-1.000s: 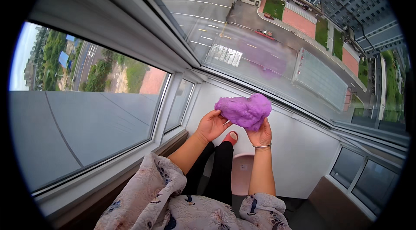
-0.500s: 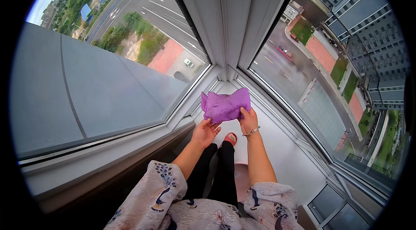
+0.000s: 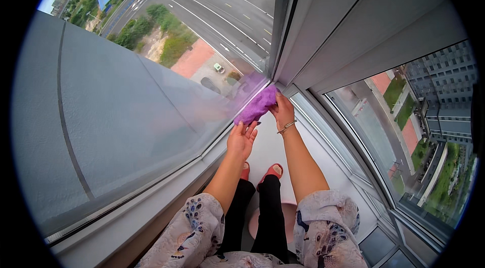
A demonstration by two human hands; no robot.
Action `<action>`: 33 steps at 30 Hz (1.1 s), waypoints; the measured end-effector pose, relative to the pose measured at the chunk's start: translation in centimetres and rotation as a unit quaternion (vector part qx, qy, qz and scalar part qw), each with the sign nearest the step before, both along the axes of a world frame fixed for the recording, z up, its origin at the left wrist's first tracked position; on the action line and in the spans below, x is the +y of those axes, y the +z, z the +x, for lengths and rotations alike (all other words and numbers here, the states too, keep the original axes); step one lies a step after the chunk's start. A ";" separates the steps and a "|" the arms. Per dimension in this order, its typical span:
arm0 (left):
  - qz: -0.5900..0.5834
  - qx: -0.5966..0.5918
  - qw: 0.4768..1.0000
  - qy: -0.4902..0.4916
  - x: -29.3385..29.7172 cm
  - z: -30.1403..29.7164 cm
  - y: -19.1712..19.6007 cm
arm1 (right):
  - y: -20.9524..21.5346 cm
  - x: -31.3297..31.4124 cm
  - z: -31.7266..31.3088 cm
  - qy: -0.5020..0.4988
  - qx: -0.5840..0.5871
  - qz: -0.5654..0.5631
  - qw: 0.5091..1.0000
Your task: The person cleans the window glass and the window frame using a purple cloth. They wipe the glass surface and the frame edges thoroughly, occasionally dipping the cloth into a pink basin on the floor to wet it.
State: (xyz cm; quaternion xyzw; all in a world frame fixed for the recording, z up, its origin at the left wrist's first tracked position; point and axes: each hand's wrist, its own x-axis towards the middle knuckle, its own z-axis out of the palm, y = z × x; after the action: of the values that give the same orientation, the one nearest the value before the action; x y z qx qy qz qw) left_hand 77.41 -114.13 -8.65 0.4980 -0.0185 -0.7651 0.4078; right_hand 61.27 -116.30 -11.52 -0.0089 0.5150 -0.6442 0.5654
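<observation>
A crumpled purple cloth [image 3: 256, 106] is held between my two hands, close to the lower corner of the left window pane [image 3: 136, 101]. My right hand [image 3: 283, 110], with a bracelet at the wrist, grips the cloth's right end between thumb and fingers. At its lower left edge my left hand [image 3: 242, 139] pinches the cloth, palm partly turned up. A faint purple reflection shows in the glass beside the cloth. Whether the cloth touches the pane or the frame, I cannot tell.
White window frames [image 3: 323, 31] meet in the corner ahead, with a second window [image 3: 374, 131] on the right. Below, a pink basin [image 3: 288, 217] stands on the white floor by my feet in red slippers [image 3: 270, 173]. A ledge [image 3: 151, 202] runs along the left.
My view has turned left. Both hands have brought the cloth forward from the middle of the corner to the left pane, and it is more bunched than before.
</observation>
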 end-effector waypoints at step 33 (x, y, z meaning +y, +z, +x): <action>-0.366 -0.680 0.477 -0.419 1.6 -1.8 -2.1 | -2.7 -0.3 -1.1 0.281 0.579 0.001 0.765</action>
State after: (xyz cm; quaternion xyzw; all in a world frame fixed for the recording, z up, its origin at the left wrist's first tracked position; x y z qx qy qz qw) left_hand 75.64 -112.50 -10.73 0.6006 -0.7752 -0.1908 0.0437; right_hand 60.13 -116.63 -14.23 -0.5240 0.7198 -0.3279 0.3158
